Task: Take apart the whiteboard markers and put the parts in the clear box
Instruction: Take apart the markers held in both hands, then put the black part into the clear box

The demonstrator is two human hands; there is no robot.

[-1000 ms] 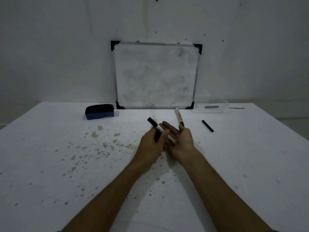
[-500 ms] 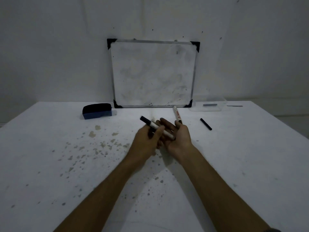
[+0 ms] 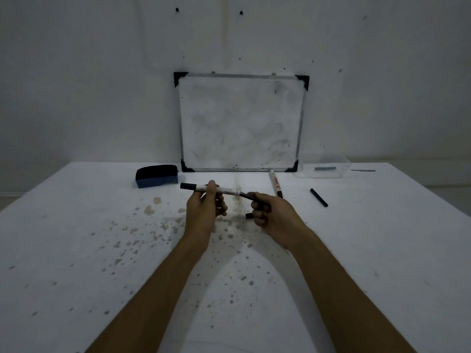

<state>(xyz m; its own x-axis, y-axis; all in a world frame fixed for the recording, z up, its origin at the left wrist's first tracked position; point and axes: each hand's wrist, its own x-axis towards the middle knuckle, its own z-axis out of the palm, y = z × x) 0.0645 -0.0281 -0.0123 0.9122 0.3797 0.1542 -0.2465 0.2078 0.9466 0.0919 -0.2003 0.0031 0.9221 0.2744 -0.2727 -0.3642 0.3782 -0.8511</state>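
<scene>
My left hand (image 3: 205, 211) grips a white whiteboard marker (image 3: 225, 190) around its barrel, held level above the table with its black end pointing left. My right hand (image 3: 272, 214) is closed on the marker's dark right end, a black cap-like part. A second white marker (image 3: 275, 182) with red print lies on the table just beyond my right hand. A loose black stick-like part (image 3: 318, 197) lies to the right. The clear box (image 3: 321, 168) stands at the back right with a small dark piece inside.
A whiteboard (image 3: 240, 122) leans against the wall at the back centre. A blue and black eraser (image 3: 156, 176) sits left of it. A thin dark strip (image 3: 363, 170) lies right of the box. The white table (image 3: 76, 250) is speckled with stains.
My hands have moved apart. The marker has turned from slanted to nearly level, and my right hand, open under it before, has closed on its right end.
</scene>
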